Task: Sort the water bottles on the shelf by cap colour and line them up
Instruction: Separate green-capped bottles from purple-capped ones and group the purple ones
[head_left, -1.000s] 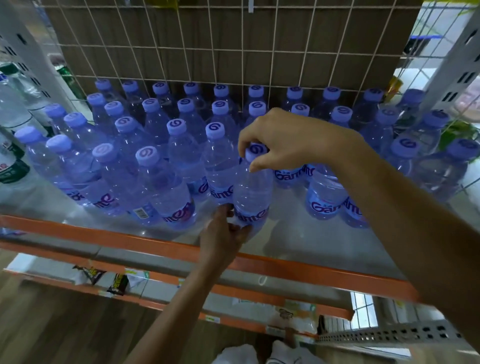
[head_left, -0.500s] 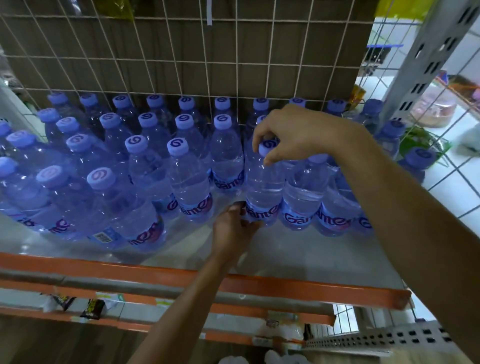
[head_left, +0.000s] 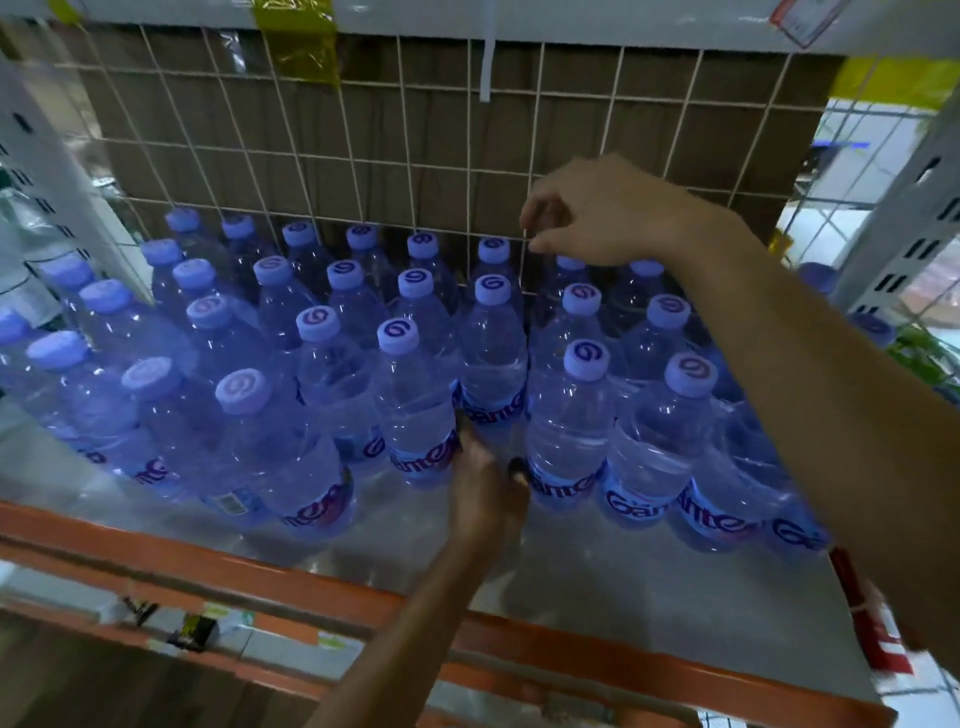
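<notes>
One grey metal shelf with an orange front rail (head_left: 623, 561), backed by a white wire grid (head_left: 470, 156), carries rows of clear plastic water bottles (head_left: 569, 415). The left hand (head_left: 485, 493) reaches low into a front-row gap, its fingers hidden, so a grip cannot be told. The right hand (head_left: 608, 213) hovers over the back rows, fingers loosely curled and empty. The lilac screw caps (head_left: 397, 335) all look alike, so lining-up seems in hand. Next, probably: closing that gap by sliding a bottle at its base.
</notes>
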